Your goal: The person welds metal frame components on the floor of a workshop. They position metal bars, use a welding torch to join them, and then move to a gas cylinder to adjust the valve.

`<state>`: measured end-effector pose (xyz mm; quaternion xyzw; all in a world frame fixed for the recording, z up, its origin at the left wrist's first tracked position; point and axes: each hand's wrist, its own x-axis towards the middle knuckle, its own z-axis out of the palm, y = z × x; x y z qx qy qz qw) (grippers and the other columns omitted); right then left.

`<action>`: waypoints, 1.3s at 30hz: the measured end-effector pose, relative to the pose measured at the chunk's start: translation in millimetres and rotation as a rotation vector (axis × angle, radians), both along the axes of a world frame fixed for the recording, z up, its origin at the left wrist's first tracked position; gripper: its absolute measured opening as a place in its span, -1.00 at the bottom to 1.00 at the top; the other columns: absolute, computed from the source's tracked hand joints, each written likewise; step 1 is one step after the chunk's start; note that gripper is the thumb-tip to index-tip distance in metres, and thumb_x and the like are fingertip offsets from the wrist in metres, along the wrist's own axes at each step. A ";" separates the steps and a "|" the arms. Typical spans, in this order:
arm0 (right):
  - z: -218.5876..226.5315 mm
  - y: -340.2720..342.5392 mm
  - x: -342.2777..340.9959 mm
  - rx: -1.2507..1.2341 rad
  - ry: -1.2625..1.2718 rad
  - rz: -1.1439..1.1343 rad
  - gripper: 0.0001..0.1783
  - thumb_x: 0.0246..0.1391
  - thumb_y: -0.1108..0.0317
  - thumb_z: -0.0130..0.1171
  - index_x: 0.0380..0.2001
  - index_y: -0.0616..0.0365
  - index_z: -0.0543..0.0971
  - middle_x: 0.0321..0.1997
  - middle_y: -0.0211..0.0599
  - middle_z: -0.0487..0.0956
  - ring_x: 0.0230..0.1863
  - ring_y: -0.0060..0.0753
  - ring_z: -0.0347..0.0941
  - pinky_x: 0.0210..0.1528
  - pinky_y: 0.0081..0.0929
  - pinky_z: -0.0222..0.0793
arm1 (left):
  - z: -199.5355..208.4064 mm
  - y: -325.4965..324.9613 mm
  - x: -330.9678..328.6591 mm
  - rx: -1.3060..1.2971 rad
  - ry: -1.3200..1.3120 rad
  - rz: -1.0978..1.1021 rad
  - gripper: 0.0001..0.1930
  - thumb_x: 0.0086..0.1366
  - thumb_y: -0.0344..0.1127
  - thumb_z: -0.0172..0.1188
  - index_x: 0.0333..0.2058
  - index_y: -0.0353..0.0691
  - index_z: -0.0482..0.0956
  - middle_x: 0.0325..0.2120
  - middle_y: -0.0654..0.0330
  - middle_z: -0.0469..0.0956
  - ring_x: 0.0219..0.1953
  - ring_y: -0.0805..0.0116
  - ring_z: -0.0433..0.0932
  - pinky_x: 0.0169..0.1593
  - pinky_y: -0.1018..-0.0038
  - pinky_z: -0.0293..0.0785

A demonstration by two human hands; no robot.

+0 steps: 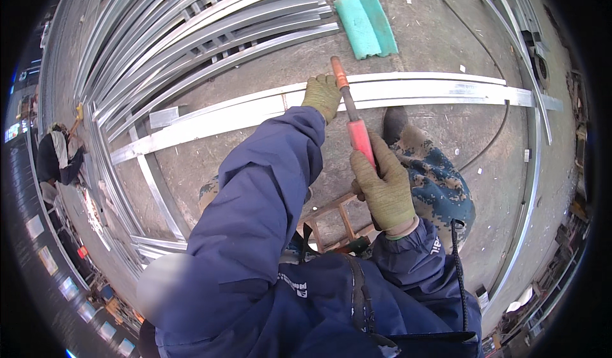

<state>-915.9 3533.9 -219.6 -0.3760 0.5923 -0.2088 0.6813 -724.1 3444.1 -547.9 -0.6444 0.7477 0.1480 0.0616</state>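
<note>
Both my hands wear olive-green work gloves. My right hand is closed round the red grip of a hammer, which has a dark shaft and a rust-orange end pointing away from me. That end is up above the long pale metal profile lying crosswise ahead of me. My left hand grips this profile near its middle, its fingers bent over the far edge and their tips partly hidden. Seen from above, the hammer's end and my left hand are close together.
Many metal profiles lie stacked at the far left. A teal curved sheet rests beyond the long profile. A dark cable crosses the floor at right. Below me is a wooden frame. Another person bends down at far left.
</note>
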 end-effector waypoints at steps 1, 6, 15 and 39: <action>-2.1 0.7 1.0 0.003 -0.028 -0.017 -0.39 0.35 0.22 0.25 0.39 0.17 0.42 -0.27 -0.48 0.60 -0.41 -0.75 0.40 -0.40 -0.67 0.35 | 0.6 2.5 2.0 0.024 -0.025 -0.004 -0.44 0.20 -0.22 0.33 0.17 -0.26 0.52 0.03 0.08 0.52 0.10 0.10 0.49 0.06 0.12 0.38; -1.0 -1.5 -4.8 0.022 -0.041 -0.067 -0.39 0.35 0.24 0.25 0.39 0.20 0.41 -0.27 -0.51 0.58 -0.42 -0.76 0.37 -0.39 -0.68 0.33 | 103.8 -13.8 -23.9 0.123 -0.108 -0.081 -0.42 0.15 -0.26 0.38 0.16 -0.21 0.49 0.03 0.10 0.53 0.11 0.12 0.50 0.06 0.13 0.42; 0.3 -2.0 -3.6 0.011 -0.089 -0.080 -0.40 0.37 0.29 0.22 0.40 0.20 0.39 -0.23 -0.52 0.56 -0.41 -0.76 0.35 -0.40 -0.69 0.31 | 126.6 -22.3 -15.1 0.231 -0.079 -0.079 -0.18 -0.03 -0.07 0.62 0.20 -0.17 0.48 0.06 0.11 0.54 0.16 0.11 0.51 0.15 0.21 0.47; 5.3 -1.5 4.3 0.003 -0.056 -0.110 -0.44 0.37 0.28 0.22 0.37 0.15 0.42 -0.30 -0.56 0.51 -0.50 -0.75 0.33 -0.51 -0.68 0.26 | 115.1 8.9 -5.0 -0.035 -0.030 -0.070 -0.56 0.33 -0.18 0.24 0.12 -0.20 0.52 -0.05 0.13 0.63 0.11 0.15 0.57 0.32 0.12 0.30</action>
